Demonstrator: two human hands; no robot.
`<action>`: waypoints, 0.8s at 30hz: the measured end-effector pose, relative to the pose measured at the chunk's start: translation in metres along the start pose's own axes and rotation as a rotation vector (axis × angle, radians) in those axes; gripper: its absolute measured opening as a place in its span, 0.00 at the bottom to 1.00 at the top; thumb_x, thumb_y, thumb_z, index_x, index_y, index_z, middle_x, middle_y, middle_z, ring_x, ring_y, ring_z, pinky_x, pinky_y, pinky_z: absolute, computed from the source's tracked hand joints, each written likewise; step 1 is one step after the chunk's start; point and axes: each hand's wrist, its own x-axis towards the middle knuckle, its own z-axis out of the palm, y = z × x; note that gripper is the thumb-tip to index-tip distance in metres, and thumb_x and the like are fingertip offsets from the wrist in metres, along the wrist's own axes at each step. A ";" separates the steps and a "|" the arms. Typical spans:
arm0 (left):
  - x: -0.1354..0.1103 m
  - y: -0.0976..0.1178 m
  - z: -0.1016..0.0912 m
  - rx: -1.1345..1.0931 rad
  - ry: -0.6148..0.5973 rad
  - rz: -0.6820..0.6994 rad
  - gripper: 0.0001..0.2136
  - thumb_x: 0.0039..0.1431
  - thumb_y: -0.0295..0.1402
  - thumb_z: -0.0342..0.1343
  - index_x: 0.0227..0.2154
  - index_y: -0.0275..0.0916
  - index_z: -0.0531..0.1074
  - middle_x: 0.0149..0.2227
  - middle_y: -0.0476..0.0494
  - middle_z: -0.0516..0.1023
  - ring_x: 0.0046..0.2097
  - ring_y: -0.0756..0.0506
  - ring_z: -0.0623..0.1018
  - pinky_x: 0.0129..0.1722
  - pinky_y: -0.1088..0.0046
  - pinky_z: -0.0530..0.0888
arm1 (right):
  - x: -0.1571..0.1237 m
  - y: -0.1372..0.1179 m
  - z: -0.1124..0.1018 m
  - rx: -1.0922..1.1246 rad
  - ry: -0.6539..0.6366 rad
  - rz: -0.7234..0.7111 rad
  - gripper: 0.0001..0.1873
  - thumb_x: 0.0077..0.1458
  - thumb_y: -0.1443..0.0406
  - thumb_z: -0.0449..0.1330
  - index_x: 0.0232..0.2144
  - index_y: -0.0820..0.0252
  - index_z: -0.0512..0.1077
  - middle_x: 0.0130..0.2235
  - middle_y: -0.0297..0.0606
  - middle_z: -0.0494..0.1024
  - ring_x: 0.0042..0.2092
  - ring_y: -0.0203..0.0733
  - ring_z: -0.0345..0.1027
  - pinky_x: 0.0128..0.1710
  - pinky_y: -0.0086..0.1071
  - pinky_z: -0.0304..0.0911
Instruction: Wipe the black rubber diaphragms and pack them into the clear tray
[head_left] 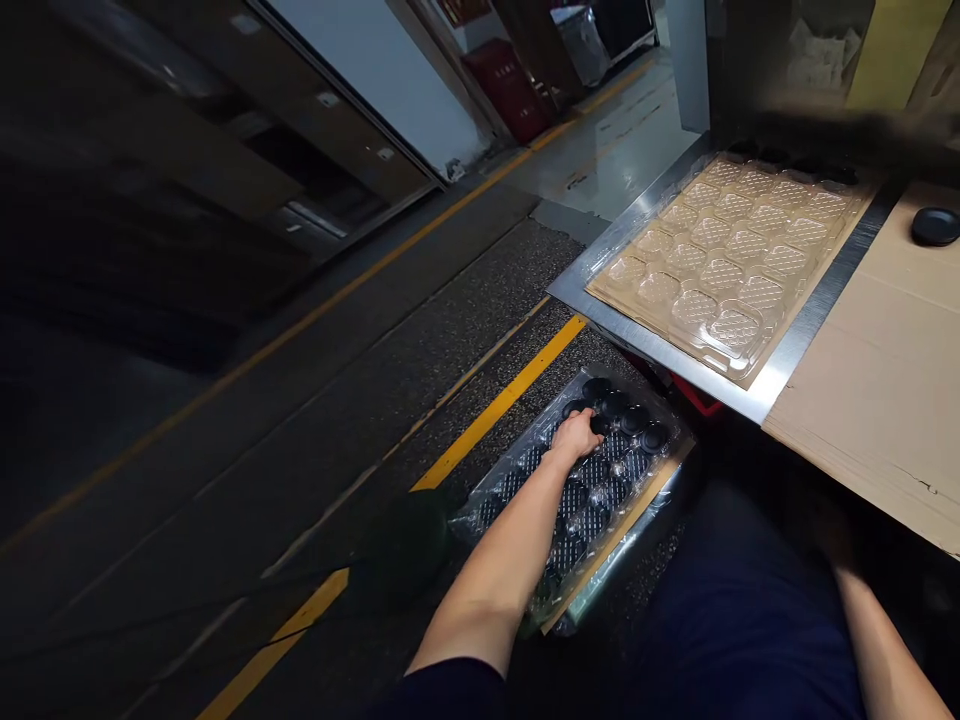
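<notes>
Left hand (576, 436), fingers closed on a round black plastic disc (615, 405), at the far corner of a clear blister tray (592, 478) on speckled floor (420, 400); probably light, slick, best pinched by the rim. Right hand (832, 530) shadowed, grip untellable.

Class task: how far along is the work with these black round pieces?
Done: one black round piece lies on the cardboard sheet. In hand: the left hand rests on pieces in the plastic-wrapped tray on the floor. Left: many pieces there; the tan blister tray holds none.
</notes>
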 end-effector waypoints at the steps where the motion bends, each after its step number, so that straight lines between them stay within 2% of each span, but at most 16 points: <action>1: -0.001 0.001 -0.001 0.004 0.002 -0.007 0.30 0.51 0.40 0.64 0.58 0.41 0.69 0.56 0.32 0.72 0.54 0.34 0.78 0.53 0.63 0.73 | 0.000 -0.001 0.000 -0.001 0.005 0.005 0.22 0.53 0.56 0.56 0.42 0.61 0.81 0.48 0.49 0.82 0.55 0.58 0.74 0.57 0.48 0.67; 5: -0.009 0.002 -0.011 0.005 0.039 -0.017 0.29 0.53 0.42 0.63 0.57 0.42 0.68 0.56 0.32 0.72 0.54 0.32 0.78 0.51 0.59 0.74 | -0.003 -0.003 -0.001 0.002 0.016 0.019 0.22 0.53 0.57 0.56 0.43 0.61 0.81 0.49 0.49 0.82 0.55 0.57 0.74 0.57 0.48 0.68; 9: -0.033 0.006 -0.018 -0.012 0.113 -0.011 0.27 0.57 0.43 0.60 0.59 0.42 0.65 0.57 0.33 0.72 0.55 0.34 0.77 0.52 0.60 0.73 | -0.003 -0.003 -0.002 0.004 0.012 0.013 0.21 0.53 0.58 0.56 0.43 0.60 0.81 0.49 0.47 0.82 0.56 0.57 0.73 0.58 0.48 0.67; 14: -0.069 0.025 -0.005 -0.123 0.059 0.079 0.28 0.54 0.41 0.65 0.57 0.43 0.68 0.55 0.36 0.76 0.54 0.35 0.78 0.52 0.62 0.73 | 0.000 -0.004 -0.002 0.007 -0.005 -0.007 0.19 0.52 0.59 0.57 0.41 0.59 0.82 0.48 0.46 0.82 0.56 0.57 0.72 0.57 0.50 0.67; 19: -0.083 0.044 0.001 -0.186 0.075 0.075 0.29 0.56 0.39 0.65 0.59 0.39 0.67 0.58 0.32 0.74 0.58 0.34 0.76 0.56 0.60 0.72 | 0.001 -0.006 -0.002 0.011 -0.018 -0.031 0.18 0.52 0.58 0.57 0.38 0.58 0.82 0.45 0.45 0.83 0.54 0.56 0.74 0.55 0.49 0.68; 21: -0.091 0.055 -0.002 -0.395 0.099 0.071 0.27 0.54 0.39 0.66 0.57 0.38 0.69 0.60 0.31 0.72 0.61 0.33 0.73 0.61 0.57 0.68 | 0.001 -0.005 -0.003 0.014 -0.013 -0.029 0.17 0.52 0.57 0.58 0.37 0.58 0.82 0.43 0.45 0.83 0.54 0.57 0.74 0.55 0.49 0.68; 24: -0.112 0.080 -0.014 -0.937 0.023 0.023 0.24 0.56 0.45 0.65 0.51 0.36 0.72 0.58 0.30 0.74 0.61 0.33 0.73 0.63 0.52 0.67 | -0.001 -0.001 -0.002 0.024 0.004 -0.010 0.17 0.52 0.57 0.57 0.36 0.58 0.82 0.43 0.46 0.83 0.54 0.57 0.74 0.56 0.50 0.68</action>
